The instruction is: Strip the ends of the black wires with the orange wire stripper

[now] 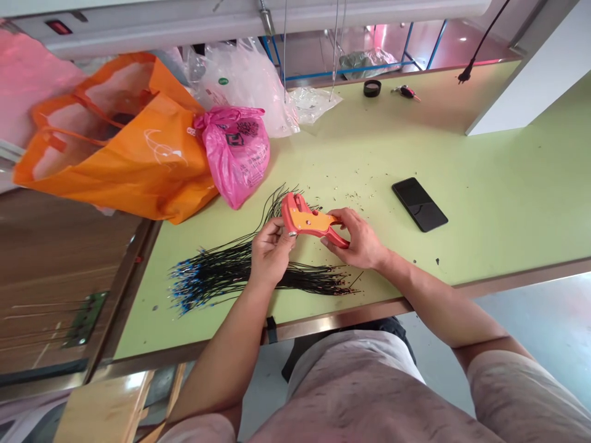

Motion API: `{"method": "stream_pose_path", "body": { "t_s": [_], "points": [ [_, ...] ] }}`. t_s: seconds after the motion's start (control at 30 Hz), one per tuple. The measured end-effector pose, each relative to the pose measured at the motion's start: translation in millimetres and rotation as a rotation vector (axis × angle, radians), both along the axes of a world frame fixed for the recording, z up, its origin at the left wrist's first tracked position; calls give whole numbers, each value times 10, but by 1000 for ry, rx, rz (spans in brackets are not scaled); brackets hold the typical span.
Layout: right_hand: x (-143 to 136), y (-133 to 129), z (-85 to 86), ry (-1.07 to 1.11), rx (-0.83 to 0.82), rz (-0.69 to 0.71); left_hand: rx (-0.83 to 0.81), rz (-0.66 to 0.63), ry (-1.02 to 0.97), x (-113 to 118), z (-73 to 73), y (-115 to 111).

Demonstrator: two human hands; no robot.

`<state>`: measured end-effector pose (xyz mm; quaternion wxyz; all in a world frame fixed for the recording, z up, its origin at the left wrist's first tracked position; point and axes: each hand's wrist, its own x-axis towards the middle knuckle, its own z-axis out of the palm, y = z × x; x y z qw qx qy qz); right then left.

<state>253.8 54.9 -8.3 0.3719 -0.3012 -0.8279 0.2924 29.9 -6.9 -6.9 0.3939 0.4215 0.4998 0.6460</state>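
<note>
My right hand [360, 240] grips the handles of a red and orange wire stripper [305, 219], held just above the green table [462, 160]. My left hand [270, 252] is pinched at the tool's jaw end, fingers closed on what looks like a thin black wire; the wire itself is hard to make out there. Under both hands lies a bundle of thin black wires [231, 274], with blue tips [184, 289] at the left end and red tips [341, 286] at the right.
A black phone [419, 203] lies right of my hands. At the back left sit an orange bag [124, 141], a pink plastic bag [237, 151] and clear bags [249, 80]. A black tape roll [372, 88] and keys [406, 92] sit far back. Small wire scraps dot the table.
</note>
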Motion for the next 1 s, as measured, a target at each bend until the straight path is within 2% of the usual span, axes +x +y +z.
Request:
{"method": "stream_pose_path", "body": {
  "t_s": [0.27, 0.6, 0.8, 0.9, 1.0],
  "points": [
    [-12, -26, 11, -28, 203, -5, 0, 88, -116, 23, -8, 50],
    [-9, -16, -7, -68, 252, -21, 39, -27, -118, 25, -13, 31],
    [-13, -20, -25, -72, 246, -28, 31, -44, -160, 17, -27, 36],
    [-9, -20, -27, -69, 257, -34, 23, -35, -118, -9, -61, 29],
    [-3, -19, -21, -79, 247, -36, 27, -6, 60, -70, -99, 4]
  ]
}}
